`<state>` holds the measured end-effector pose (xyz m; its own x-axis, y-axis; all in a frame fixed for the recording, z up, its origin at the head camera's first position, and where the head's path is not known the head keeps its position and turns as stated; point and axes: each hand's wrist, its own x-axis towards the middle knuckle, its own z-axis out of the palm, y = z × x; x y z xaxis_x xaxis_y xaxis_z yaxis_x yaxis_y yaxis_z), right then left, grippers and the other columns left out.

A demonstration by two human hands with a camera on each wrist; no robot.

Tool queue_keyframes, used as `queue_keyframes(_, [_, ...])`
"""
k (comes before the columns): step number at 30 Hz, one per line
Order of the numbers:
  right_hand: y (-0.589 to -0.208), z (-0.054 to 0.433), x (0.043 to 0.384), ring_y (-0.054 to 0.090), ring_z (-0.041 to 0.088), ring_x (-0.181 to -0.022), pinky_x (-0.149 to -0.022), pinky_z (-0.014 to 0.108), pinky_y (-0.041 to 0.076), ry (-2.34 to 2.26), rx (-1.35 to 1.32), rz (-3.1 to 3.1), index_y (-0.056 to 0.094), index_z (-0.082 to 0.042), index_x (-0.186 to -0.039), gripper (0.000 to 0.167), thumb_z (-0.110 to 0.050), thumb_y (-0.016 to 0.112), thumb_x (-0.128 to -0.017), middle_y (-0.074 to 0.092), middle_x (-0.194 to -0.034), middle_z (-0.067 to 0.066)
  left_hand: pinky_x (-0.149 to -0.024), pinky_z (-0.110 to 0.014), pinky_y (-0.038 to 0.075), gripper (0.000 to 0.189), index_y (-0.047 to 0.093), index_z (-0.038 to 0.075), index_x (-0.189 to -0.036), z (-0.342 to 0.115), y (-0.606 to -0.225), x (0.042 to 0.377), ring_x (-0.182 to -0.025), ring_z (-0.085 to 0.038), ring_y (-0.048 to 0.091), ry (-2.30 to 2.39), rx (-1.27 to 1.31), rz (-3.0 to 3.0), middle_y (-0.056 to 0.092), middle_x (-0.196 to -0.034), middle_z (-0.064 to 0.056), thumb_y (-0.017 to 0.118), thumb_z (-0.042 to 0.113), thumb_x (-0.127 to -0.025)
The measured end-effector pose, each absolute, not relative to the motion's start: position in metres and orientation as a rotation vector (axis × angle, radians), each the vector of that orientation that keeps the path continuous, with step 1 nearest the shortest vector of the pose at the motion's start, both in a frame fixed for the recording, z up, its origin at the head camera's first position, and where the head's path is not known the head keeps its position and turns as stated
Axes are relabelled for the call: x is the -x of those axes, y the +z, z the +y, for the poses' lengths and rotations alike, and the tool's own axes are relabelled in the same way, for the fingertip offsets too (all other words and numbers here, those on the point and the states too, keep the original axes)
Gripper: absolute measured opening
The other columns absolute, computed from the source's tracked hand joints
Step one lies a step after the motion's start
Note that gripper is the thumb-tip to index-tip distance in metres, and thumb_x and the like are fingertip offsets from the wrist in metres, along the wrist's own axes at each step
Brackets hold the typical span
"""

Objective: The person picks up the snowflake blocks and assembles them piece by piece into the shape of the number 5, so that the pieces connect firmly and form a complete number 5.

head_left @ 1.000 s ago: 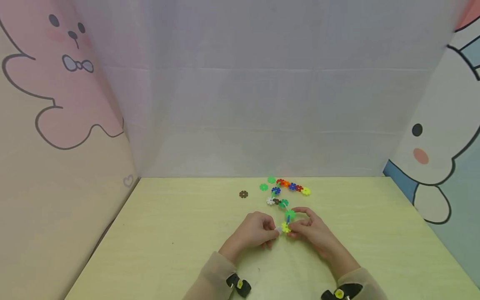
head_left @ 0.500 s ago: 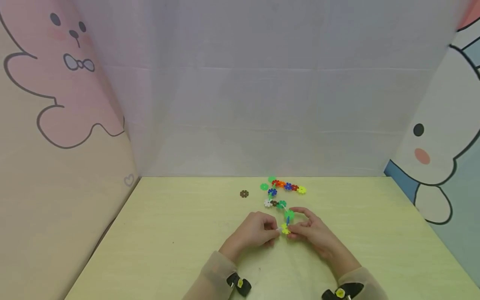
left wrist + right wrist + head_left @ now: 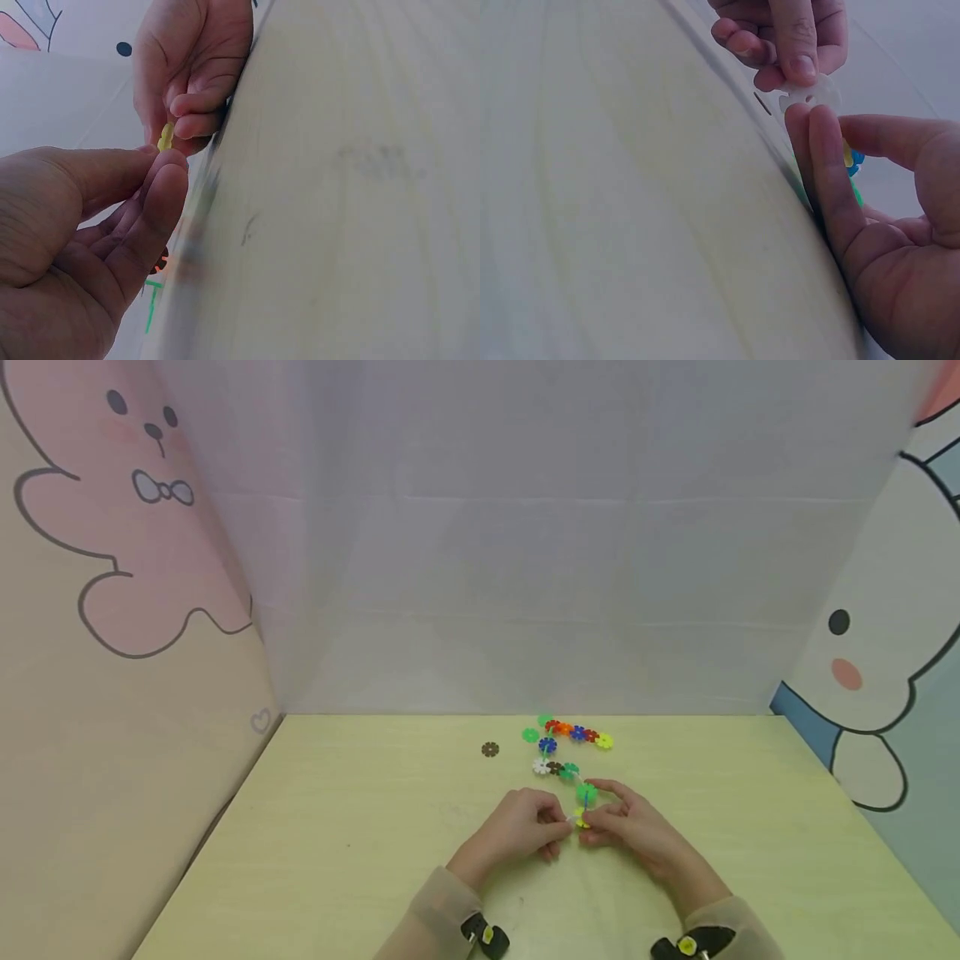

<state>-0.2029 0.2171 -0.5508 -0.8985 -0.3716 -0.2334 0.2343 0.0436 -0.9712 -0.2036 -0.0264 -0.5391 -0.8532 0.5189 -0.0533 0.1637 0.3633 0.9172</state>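
Note:
My left hand [image 3: 525, 825] pinches a white snowflake disc [image 3: 819, 91] between thumb and fingers. Facing it, my right hand [image 3: 633, 829] pinches a yellow snowflake disc [image 3: 580, 817], the near end of a linked chain. The white disc meets the yellow one edge to edge; whether their slots interlock is hidden by fingertips. Beyond the yellow disc the chain runs through a blue disc [image 3: 586, 801] seen edge-on, a bright green disc [image 3: 587, 792], a darker green disc [image 3: 569, 771], a brown disc [image 3: 555, 768] and a white flower-like disc [image 3: 541, 766], then bends toward the back.
The chain's far part has a dark blue disc [image 3: 547, 745], then a row ending in a yellow disc [image 3: 604, 741]. Loose on the table [image 3: 360, 827] lie a brown disc [image 3: 490, 749] and a green disc [image 3: 530, 735]. A pale curtain [image 3: 480, 610] stands behind the table.
Both hands have shifted slightly to the right, carrying the white disc and the chain's near end. The far part of the chain first slid a little left, then its middle moved back right.

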Motion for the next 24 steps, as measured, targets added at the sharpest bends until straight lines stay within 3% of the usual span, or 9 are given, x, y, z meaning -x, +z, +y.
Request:
queue_keyframes(7, [-0.552,0.219,0.204,0.080,0.025,-0.092,-0.091,0.034,0.063,-1.918,0.121,1.899,0.020,0.011,-0.165,0.080,-0.005,0.070,-0.105,0.079,-0.108,0.015,-0.060,-0.028,0.061,0.005,0.075,0.008,-0.098,-0.028,-0.538,0.205,-0.060,-0.014,0.072,1.477,-0.619,2.245,0.074,-0.077,0.000,0.076,0.009,-0.103])
queue_keyframes(13, [-0.552,0.223,0.208,0.080,0.023,-0.090,-0.087,0.034,0.065,-1.942,0.021,1.903,0.020,0.014,-0.164,0.080,0.000,0.070,-0.104,0.080,-0.107,0.017,-0.060,-0.029,0.059,0.005,0.076,0.014,-0.098,-0.042,-0.536,0.212,-0.062,-0.016,0.072,1.453,-0.545,2.330,0.074,-0.079,0.001,0.076,0.015,-0.103])
queue_keyframes(19, [-0.552,0.224,0.210,0.081,0.022,-0.089,-0.087,0.034,0.064,-1.952,0.039,1.873,0.018,0.016,-0.164,0.081,0.001,0.070,-0.103,0.079,-0.105,0.015,-0.060,-0.030,0.058,0.005,0.075,0.012,-0.100,-0.065,-0.536,0.223,-0.064,-0.015,0.071,1.486,-0.375,2.495,0.074,-0.081,0.001,0.077,0.017,-0.101])
queue_keyframes(24, [-0.552,0.229,0.208,0.080,0.021,-0.091,-0.090,0.033,0.064,-1.952,0.076,1.855,0.017,0.013,-0.166,0.081,-0.001,0.069,-0.104,0.079,-0.106,0.014,-0.067,-0.034,0.059,0.021,0.072,0.006,-0.116,-0.082,-0.540,0.235,-0.074,-0.016,0.072,1.513,-0.125,2.675,0.074,-0.093,-0.001,0.077,0.019,-0.100])
